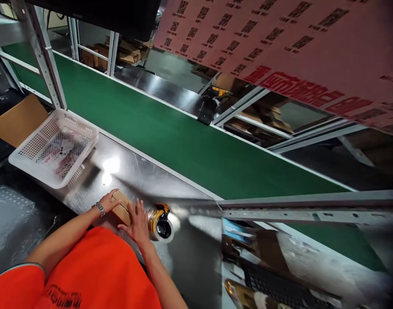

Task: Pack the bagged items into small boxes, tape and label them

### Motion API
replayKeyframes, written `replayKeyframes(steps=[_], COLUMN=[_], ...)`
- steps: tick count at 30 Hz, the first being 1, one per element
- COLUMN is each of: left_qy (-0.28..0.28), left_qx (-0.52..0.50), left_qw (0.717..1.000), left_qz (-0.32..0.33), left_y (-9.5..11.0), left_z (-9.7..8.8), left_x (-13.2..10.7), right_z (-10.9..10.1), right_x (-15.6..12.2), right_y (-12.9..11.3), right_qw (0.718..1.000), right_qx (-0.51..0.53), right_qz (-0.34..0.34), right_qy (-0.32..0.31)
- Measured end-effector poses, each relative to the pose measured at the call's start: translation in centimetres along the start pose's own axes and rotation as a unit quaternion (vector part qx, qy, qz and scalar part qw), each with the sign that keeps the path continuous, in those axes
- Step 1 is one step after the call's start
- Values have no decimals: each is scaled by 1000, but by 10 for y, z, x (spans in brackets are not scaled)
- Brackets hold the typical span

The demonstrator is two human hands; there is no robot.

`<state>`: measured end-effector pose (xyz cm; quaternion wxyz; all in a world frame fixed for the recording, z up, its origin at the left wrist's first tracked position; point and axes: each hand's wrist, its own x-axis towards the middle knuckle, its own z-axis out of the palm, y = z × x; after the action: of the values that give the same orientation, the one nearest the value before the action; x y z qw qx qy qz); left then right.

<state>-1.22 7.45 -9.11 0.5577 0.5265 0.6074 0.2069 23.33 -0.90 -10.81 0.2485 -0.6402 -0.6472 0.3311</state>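
A small brown cardboard box [123,207] lies on the metal tabletop in front of my orange shirt. My left hand [108,202], with a metal watch at the wrist, grips the box at its left end. Over its right end rests my right hand [138,224], fingers stretched and spread, partly covering the cardboard. Just right of that hand stands a tape dispenser [156,216] with yellow-and-black parts and a roll of tape [169,234].
A white perforated basket [56,182] with plastic-wrapped items stands at the left, beside an open cardboard flap [17,122]. Beyond the table runs a green conveyor belt [144,128]. A metal rail [296,210] and a keyboard [273,283] are at right. A pink code sheet [235,56] hangs above.
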Motion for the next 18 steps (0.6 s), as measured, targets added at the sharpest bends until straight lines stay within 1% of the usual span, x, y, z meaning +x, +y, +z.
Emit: replayKeyframes(steps=[2, 4, 6, 10, 13, 15, 16, 18], left_qy=[-13, -20, -17, 8, 6, 1, -2, -14], left_qx=[17, 47, 84, 127, 162, 181, 187, 205], left_qw=[1000, 997, 994, 990, 985, 981, 980, 977], left_qz=[-24, -52, -66, -59, -64, -64, -62, -57], left_y=[2, 5, 10, 16, 17, 18, 18, 21], left_z=[-3, -6, -8, -7, -4, -2, -1, -2], left_x=[0, -1, -1, 0, 3, 5, 6, 6], right_z=[0, -2, -4, -2, 1, 0, -3, -13], right_x=[7, 12, 14, 16, 15, 9, 4, -8], right_y=[-4, -5, -6, -8, -6, 2, 8, 23], right_qw=[999, 999, 999, 999, 999, 998, 997, 990], right_qx=[-8, 9, 24, 38, 34, 44, 51, 52], right_qz=[-32, -35, -33, -25, -31, -32, -22, 33], right_qy=[-22, -11, 3, 18, 23, 30, 48, 125])
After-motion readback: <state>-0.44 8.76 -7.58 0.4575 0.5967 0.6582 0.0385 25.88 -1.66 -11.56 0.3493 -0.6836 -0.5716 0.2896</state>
